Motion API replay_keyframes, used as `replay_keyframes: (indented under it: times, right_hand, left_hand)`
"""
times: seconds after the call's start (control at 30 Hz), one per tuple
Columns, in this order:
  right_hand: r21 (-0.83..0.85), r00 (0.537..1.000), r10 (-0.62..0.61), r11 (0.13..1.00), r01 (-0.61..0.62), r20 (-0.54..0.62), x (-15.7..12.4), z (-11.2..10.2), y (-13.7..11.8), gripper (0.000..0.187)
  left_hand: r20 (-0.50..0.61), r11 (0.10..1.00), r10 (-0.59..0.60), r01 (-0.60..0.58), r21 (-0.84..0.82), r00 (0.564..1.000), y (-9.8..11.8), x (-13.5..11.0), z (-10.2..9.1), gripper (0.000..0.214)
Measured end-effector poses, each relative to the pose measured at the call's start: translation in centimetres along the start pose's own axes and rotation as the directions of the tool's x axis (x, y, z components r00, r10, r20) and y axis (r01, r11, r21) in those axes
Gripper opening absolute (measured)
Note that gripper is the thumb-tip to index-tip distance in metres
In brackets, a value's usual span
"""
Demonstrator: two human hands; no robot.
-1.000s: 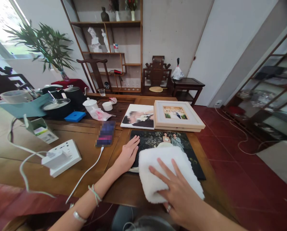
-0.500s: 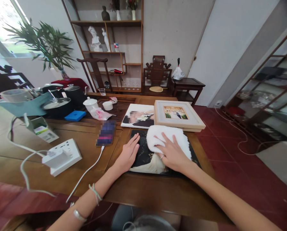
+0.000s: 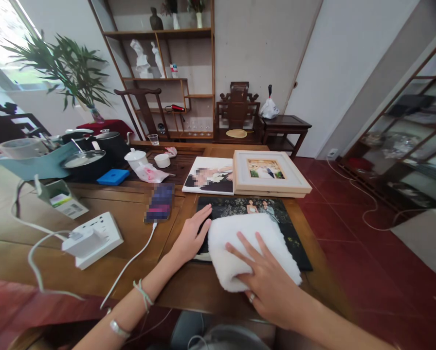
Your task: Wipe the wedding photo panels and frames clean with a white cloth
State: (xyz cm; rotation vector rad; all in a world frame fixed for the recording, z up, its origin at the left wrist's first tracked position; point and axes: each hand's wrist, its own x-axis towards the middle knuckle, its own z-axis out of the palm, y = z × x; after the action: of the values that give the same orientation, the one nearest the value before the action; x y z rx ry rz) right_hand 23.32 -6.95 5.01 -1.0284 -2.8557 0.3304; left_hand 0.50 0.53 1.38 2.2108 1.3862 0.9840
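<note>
A dark photo panel (image 3: 293, 231) showing two people lies flat on the wooden table. A folded white towel (image 3: 227, 238) covers its lower middle and hangs past its near edge. My right hand (image 3: 271, 279) grips the towel, fingers spread over its top and the thumb partly hidden in a fold. My left hand (image 3: 192, 238) rests along the panel's left edge, fingers stretched out, holding nothing.
Behind the panel lie a white-edged photo print (image 3: 208, 175) and framed pictures (image 3: 272, 184). To the left are a charging phone (image 3: 160, 203), a white power strip (image 3: 97, 240), an open box (image 3: 63, 199), a lidded white cup (image 3: 136, 158) and a black pan (image 3: 84, 165).
My right hand has drawn the towel toward me and slightly left, uncovering the two people in the panel's picture. My left hand stays at the left edge.
</note>
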Motion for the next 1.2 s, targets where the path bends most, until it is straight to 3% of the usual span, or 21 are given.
replay_keyframes:
  times: [0.17, 0.3, 0.47, 0.67, 0.8, 0.9, 1.03, 1.2]
  right_hand:
    - [-0.048, 0.985, 0.153, 0.986, -0.157, -0.074, -3.2, -0.2, 3.3, 0.037]
    - [-0.002, 0.963, 0.243, 0.969, -0.245, -0.118, -2.5, -1.4, 5.7, 0.038]
    - [0.193, 0.975, 0.203, 0.964, -0.182, -0.096, 3.4, -3.2, 6.5, 0.039]
    - [0.224, 0.994, 0.090, 0.972, -0.073, -0.064, 12.0, -3.9, 6.1, 0.042]
    - [0.218, 0.999, 0.028, 0.976, -0.018, -0.045, 14.1, -3.8, 5.8, 0.040]
    - [0.205, 0.998, -0.007, 0.979, 0.020, -0.060, 12.2, -3.3, 5.7, 0.039]
    - [0.112, 0.995, 0.002, 0.994, 0.008, -0.095, 5.8, -2.0, 6.1, 0.040]
    - [-0.186, 0.945, -0.044, 0.982, -0.018, -0.324, -2.4, -1.5, 7.4, 0.034]
  left_hand:
    - [0.052, 0.996, 0.059, -0.062, 0.060, 0.997, -0.2, 0.1, 0.2, 0.035]
    - [0.047, 0.995, 0.072, -0.076, 0.072, 0.996, -0.3, 0.1, 0.3, 0.035]
    - [0.051, 0.994, 0.062, -0.066, 0.083, 0.997, -0.3, 0.1, 0.4, 0.034]
    - [0.054, 0.995, 0.073, -0.076, 0.062, 0.996, 0.3, 0.1, 0.0, 0.030]
    - [0.057, 0.996, 0.064, -0.068, 0.063, 0.996, 0.4, 0.1, -0.2, 0.029]
    - [0.063, 0.996, 0.059, -0.063, 0.061, 0.996, 0.4, 0.1, -0.2, 0.029]
    - [0.060, 0.995, 0.071, -0.074, 0.059, 0.996, 0.1, 0.1, 0.1, 0.032]
    - [0.015, 0.995, 0.066, -0.067, 0.070, 0.998, -0.4, 0.0, 0.6, 0.032]
